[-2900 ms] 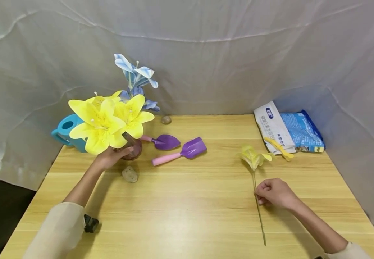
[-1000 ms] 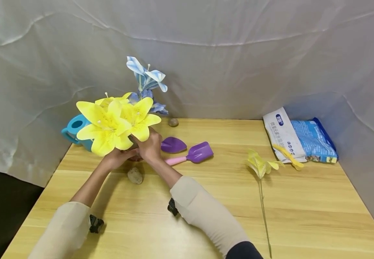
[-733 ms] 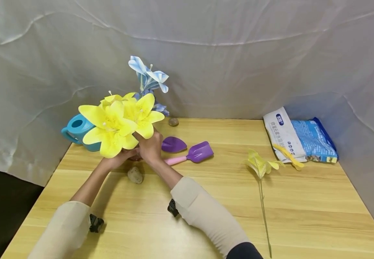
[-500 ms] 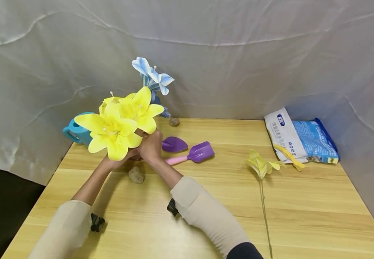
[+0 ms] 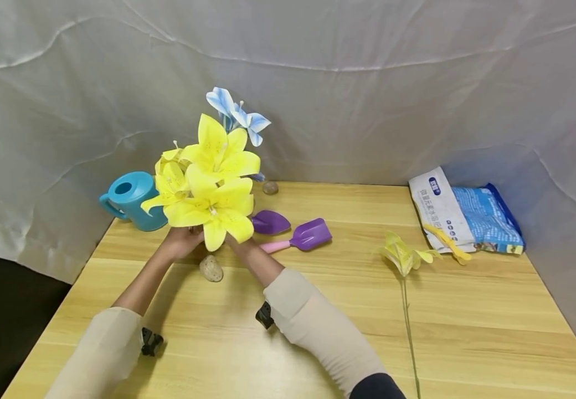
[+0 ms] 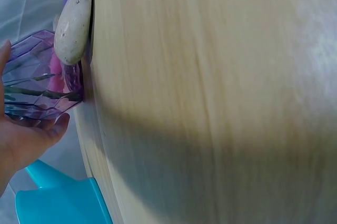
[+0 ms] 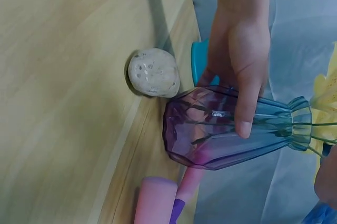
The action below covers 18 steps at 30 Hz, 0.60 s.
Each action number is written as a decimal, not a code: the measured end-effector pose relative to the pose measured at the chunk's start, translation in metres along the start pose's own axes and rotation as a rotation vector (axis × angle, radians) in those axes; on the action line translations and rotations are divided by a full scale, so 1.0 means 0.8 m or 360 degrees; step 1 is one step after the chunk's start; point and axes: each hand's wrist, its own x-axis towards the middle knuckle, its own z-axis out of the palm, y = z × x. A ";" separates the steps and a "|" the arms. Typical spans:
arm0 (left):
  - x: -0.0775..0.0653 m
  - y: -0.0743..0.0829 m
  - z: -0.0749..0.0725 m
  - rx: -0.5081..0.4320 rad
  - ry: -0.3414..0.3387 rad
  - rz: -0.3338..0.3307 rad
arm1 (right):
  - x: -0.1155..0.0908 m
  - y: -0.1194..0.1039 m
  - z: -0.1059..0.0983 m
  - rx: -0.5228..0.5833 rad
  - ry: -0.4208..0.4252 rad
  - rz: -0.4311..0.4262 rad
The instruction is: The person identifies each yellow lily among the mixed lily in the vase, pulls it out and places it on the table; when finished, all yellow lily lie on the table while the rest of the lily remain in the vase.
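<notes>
A faceted glass vase, purple at the base and blue at the neck, holds several artificial lilies. My left hand grips its side, fingers and thumb around the glass, as the left wrist view also shows. In the head view, yellow lilies face forward with a blue lily behind them, and the blossoms hide most of the vase. My right hand is at the stems just above the vase mouth. Its fingers are mostly hidden by petals; only a part of it enters the right wrist view.
A speckled stone lies before the vase. A teal watering can stands left. Two purple toy shovels, a pointed trowel and a square one, lie right. Farther right are a loose yellow lily, yellow tool and blue-white bag.
My right hand has left the loose lily and come over to the vase. The yellow blossoms have turned and shifted right and upward, uncovering the watering can. My left hand keeps holding the vase.
</notes>
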 end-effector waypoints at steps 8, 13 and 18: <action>0.005 -0.002 0.002 -0.0175 -0.0087 0.0023 | -0.005 -0.013 0.042 -0.1487 0.0123 -0.0743; 0.001 0.023 -0.001 -0.0329 -0.0191 -0.0099 | 0.007 -0.019 0.051 -0.2421 0.0465 -0.0953; 0.001 0.039 -0.004 -0.0357 -0.0119 0.0070 | 0.006 -0.019 0.055 -0.2270 0.0484 -0.0902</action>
